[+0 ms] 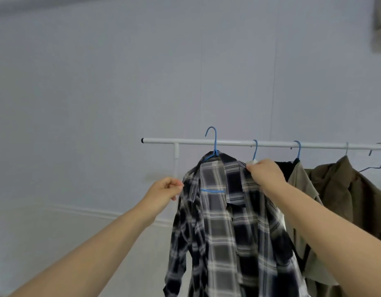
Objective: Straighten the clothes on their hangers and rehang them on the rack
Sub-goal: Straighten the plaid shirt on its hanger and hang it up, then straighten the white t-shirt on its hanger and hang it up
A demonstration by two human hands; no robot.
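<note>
I hold plaid shirt [223, 221] by both shoulders: left hand [163, 189] pinches left shoulder edge, right hand [265, 175] grips right shoulder. Hands apart, shirt between. Blue hanger [215, 144] hook sits above rack rail [228, 143] (not yet hooked, I judge); rail runs left-right just behind.
</note>
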